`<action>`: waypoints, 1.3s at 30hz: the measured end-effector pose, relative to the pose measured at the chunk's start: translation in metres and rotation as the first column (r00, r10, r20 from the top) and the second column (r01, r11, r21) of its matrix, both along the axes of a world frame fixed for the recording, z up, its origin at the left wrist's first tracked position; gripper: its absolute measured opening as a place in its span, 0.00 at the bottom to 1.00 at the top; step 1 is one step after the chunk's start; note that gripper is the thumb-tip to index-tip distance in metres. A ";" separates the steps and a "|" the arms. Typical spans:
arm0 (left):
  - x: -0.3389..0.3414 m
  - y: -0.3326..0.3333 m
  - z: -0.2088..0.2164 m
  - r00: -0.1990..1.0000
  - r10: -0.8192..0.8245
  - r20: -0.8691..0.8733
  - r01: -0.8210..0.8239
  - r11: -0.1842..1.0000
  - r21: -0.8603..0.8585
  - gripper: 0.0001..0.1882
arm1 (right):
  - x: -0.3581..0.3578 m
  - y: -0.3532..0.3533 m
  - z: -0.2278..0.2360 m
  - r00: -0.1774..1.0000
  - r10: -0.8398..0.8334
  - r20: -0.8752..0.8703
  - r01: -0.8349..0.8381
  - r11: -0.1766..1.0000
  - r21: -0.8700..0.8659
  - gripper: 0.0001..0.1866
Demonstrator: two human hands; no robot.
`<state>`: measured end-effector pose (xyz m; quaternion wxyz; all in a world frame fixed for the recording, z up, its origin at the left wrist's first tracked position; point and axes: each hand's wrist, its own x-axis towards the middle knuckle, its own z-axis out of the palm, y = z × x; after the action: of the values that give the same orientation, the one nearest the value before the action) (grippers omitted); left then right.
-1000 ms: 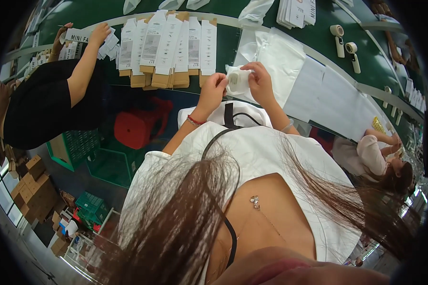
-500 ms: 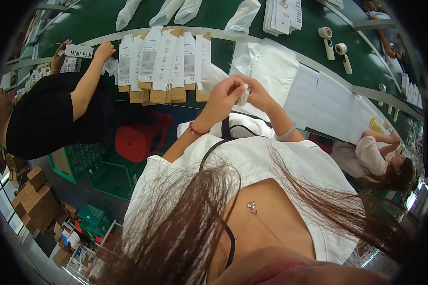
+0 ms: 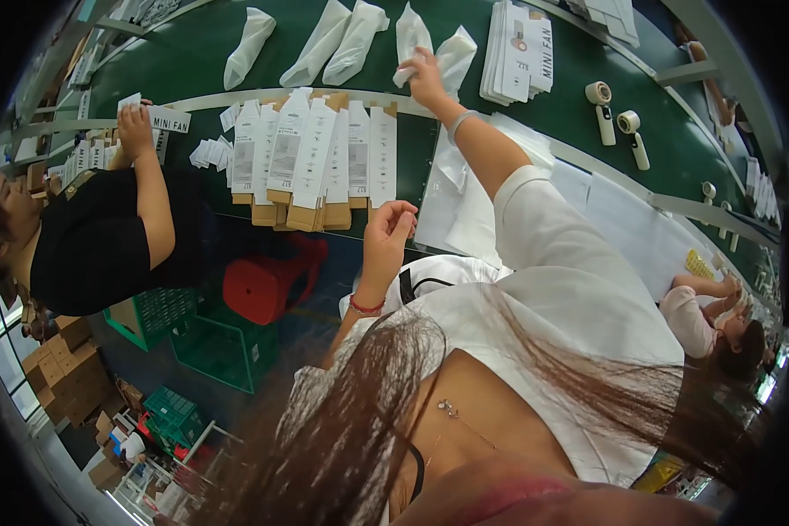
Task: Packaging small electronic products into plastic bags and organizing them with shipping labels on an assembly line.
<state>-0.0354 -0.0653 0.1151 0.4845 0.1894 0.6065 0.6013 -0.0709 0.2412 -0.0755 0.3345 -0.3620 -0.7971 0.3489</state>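
Note:
Reaching far over the green conveyor belt, my right hand (image 3: 424, 77) grips the lower end of a white plastic-wrapped bundle (image 3: 412, 35). Another wrapped bundle (image 3: 456, 57) lies right beside it; what the wraps contain is hidden. My left hand (image 3: 387, 238) hovers in front of the table's near edge, its fingers loosely curled and apart from the thumb, with nothing visible in it. White bags (image 3: 451, 167) lie in a pile below my right forearm. Flat white-and-brown cartons (image 3: 311, 162) stand in an overlapping row to the left of the bags.
Several wrapped bundles (image 3: 351, 44) lie along the belt (image 3: 193, 53). A stack of printed white boxes (image 3: 517, 57) and two handheld fans (image 3: 603, 114) are to the right. A co-worker in black (image 3: 105, 219) handles boxes at left. A red stool (image 3: 259, 289) and green crates (image 3: 215, 346) stand below.
My hands have parted. The right one has moved from the table front out to the belt with the wrapped bundle, while the left has dropped back nearer me.

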 end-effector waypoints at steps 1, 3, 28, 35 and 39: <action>0.001 -0.001 -0.005 1.000 -0.001 -0.001 0.001 1.000 -0.006 0.06 | 0.002 -0.004 0.001 1.000 -0.001 -0.001 0.001 1.000 -0.006 0.14; 0.004 0.004 -0.015 0.999 -0.033 -0.011 0.032 0.997 -0.067 0.06 | 0.023 -0.021 0.010 0.992 -0.011 -0.127 0.006 0.999 -0.040 0.15; 0.082 0.042 -0.142 0.089 -0.714 -0.695 0.830 0.439 -0.345 0.06 | 0.349 0.128 -0.008 0.645 -0.382 0.662 0.683 0.678 -0.273 0.23; 0.082 0.050 -0.164 -0.132 -0.484 -0.865 0.848 0.397 -0.351 0.05 | 0.331 -0.025 0.047 0.868 -0.447 -0.215 -0.031 0.385 -0.922 0.16; 0.080 0.061 -0.164 -0.087 -0.530 -0.844 0.869 0.374 -0.325 0.04 | 0.334 -0.154 0.085 0.845 -0.467 -0.259 -0.055 0.407 -0.912 0.20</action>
<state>0.0445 -0.0045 -0.0493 0.2984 0.8343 0.4421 0.1397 0.2634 0.0874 0.0093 0.3178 -0.4837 -0.3253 0.7478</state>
